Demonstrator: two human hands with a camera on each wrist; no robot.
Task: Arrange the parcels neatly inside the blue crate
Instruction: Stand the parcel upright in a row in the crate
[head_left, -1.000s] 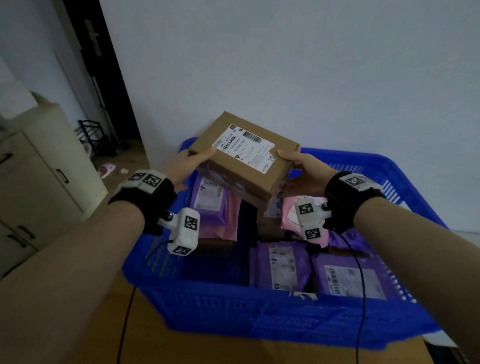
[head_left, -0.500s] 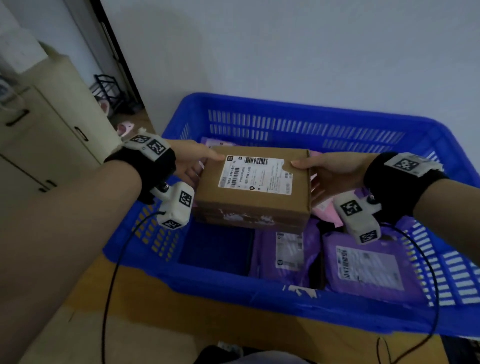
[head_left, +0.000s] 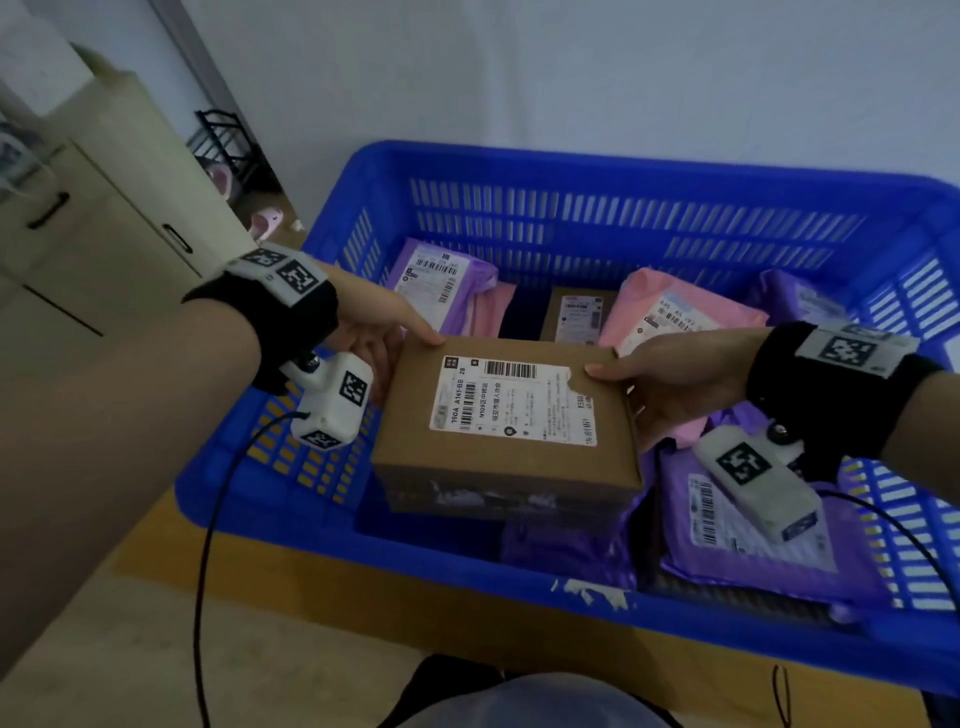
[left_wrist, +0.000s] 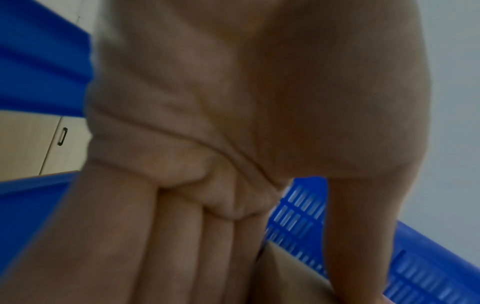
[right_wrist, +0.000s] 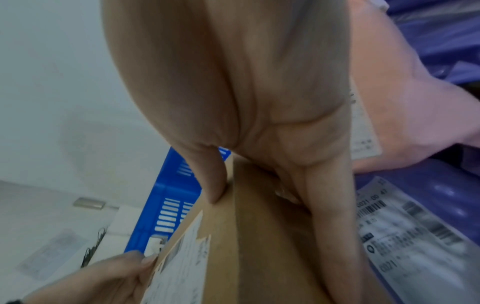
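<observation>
A brown cardboard box (head_left: 506, 441) with a white shipping label hangs level over the front left part of the blue crate (head_left: 623, 171). My left hand (head_left: 382, 338) grips its left side, thumb on the top edge. My right hand (head_left: 670, 379) grips its right side, thumb on top and fingers underneath. In the right wrist view the thumb presses the box (right_wrist: 246, 236) on top, the fingers run along its side. The left wrist view shows the palm and a strip of the box (left_wrist: 283, 273). Purple parcels (head_left: 753, 525) and pink parcels (head_left: 670, 317) lie in the crate.
A small brown box (head_left: 576, 314) lies at the crate's back between a purple-and-pink parcel (head_left: 447, 283) and the pink one. The crate sits on a wooden surface (head_left: 363, 587). A beige cabinet (head_left: 98, 218) stands to the left, a white wall behind.
Both hands have brought the box down from above the crate's rim, levelled it, and lowered it toward the front left of the crate. The view has tilted downward.
</observation>
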